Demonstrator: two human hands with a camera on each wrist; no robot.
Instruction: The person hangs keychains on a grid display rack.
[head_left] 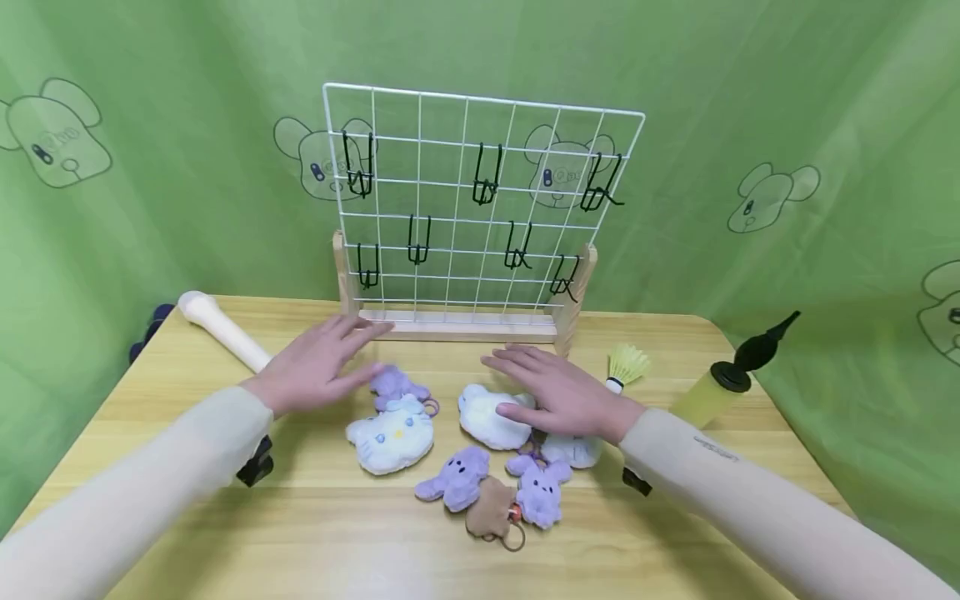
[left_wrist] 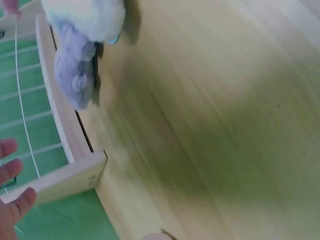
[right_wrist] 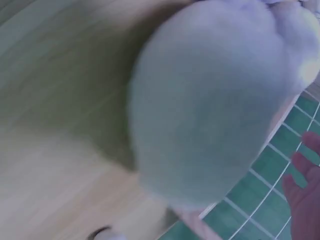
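Nothing grasped by either hand: fingers loosely extended on the left hand (head_left: 318,368), left of center in the frame, and on the right hand (head_left: 561,397), right of center. Beneath the right hand's fingers and thumb, near mid-frame: a white toy (head_left: 482,423), plump and rounded, long axis running roughly from upper left to lower right. Contact with the thumb: cannot tell. Plainly nearer to the right hand, and lying to the left of its palm in the frame; well apart from the left hand, with an upper purple toy (head_left: 396,383) near those fingertips. Probably decisive: that leftward offset from the right palm, calling for a small sideways shift and a lowering before any grasp.

Underneath, a flat wooden table (head_left: 337,533). Tight at lower right, with a second white toy (head_left: 573,452) crowding in; roomier at left, in the gap before the white cat toy (head_left: 393,439). Below, a brown toy (head_left: 490,507) between a floppy purple toy (head_left: 459,477) and another purple toy (head_left: 540,493). Behind, at upper center, a wire rack (head_left: 457,327) with black hooks (head_left: 485,193).
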